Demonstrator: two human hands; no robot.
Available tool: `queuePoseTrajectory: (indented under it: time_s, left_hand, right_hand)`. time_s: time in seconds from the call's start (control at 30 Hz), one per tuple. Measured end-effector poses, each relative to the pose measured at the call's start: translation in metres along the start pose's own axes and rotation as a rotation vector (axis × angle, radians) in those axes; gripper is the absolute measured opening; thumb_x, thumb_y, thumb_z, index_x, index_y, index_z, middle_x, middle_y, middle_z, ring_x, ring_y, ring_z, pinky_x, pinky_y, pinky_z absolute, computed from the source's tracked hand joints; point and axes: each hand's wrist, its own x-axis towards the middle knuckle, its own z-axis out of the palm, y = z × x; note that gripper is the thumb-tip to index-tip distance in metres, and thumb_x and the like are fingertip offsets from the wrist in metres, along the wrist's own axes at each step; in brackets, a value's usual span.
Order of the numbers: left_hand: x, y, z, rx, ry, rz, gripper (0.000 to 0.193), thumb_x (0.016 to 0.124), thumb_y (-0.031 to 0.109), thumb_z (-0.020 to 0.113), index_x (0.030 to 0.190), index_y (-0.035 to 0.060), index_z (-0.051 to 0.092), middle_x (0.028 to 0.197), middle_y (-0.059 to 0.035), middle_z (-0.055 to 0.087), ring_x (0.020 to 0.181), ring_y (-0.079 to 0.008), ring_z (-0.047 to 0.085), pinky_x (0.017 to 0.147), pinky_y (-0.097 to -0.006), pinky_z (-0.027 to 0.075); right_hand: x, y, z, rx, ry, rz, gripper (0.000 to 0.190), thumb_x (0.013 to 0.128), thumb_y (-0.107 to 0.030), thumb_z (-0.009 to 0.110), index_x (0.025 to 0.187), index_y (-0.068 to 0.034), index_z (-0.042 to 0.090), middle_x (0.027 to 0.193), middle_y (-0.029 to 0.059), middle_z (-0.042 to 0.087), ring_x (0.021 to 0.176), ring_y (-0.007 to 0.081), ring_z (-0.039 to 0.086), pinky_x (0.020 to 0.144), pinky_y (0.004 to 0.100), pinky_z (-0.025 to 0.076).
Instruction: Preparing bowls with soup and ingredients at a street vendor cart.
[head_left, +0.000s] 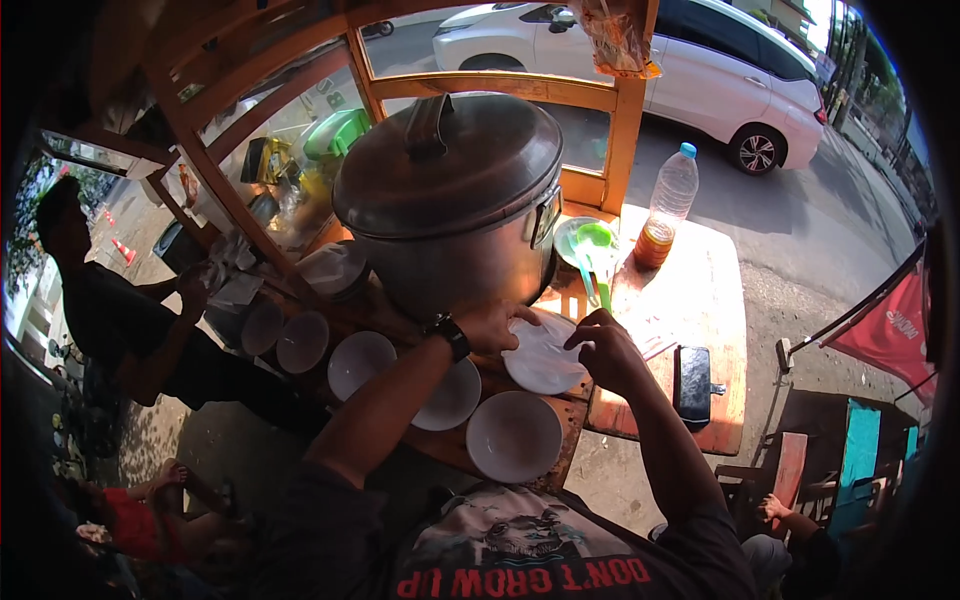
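Both of my hands are over a white plate or shallow bowl (536, 375) near the cart's right corner, with a thin clear plastic bag (551, 345) across it. My left hand (499, 326), a watch on its wrist, pinches the left side of the bag. My right hand (606, 351) is at the bag's right edge with bent fingers; whether it grips the film cannot be told. Just beyond stands a big lidded metal pot (450, 217). Several white bowls, one nearest me (514, 436), line the cart's near edge. Green and pale ladles (595, 262) rest in a small dish behind my right hand.
On the side table (712, 300) stand a plastic bottle with brown liquid (664, 210) and a black wallet or case (693, 386). The wood-and-glass frame (495, 84) rises behind the pot. Another person (112, 322) stands left, holding plastic. A white car (712, 67) is on the road.
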Motion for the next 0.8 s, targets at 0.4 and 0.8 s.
queuePoseTrajectory:
  time_s: [0.4,0.8]
  left_hand:
    - [0.017,-0.028,0.047,-0.289,0.132,-0.062,0.045,0.082,0.025,0.077,0.121,0.0049,0.07,0.101,-0.0074,0.075,0.09,-0.0134,0.068,0.087,-0.032,0.053]
    - [-0.021,-0.006,0.085,-0.543,0.99,0.265,0.045,0.083,0.001,0.053,0.128,-0.0025,0.054,0.11,-0.0193,0.068,0.105,-0.0314,0.067,0.094,-0.0377,0.05]
  right_hand:
    - [0.035,0.054,0.072,-0.141,0.177,0.213,0.063,0.071,-0.005,0.072,0.132,-0.007,0.057,0.127,0.0296,0.054,0.1,0.0448,0.066,0.087,0.0455,0.054]
    - [-0.006,-0.002,0.092,1.549,0.138,0.401,0.048,0.092,-0.01,0.056,0.136,0.004,0.044,0.125,0.0166,0.056,0.115,0.0293,0.06,0.097,0.0409,0.052]
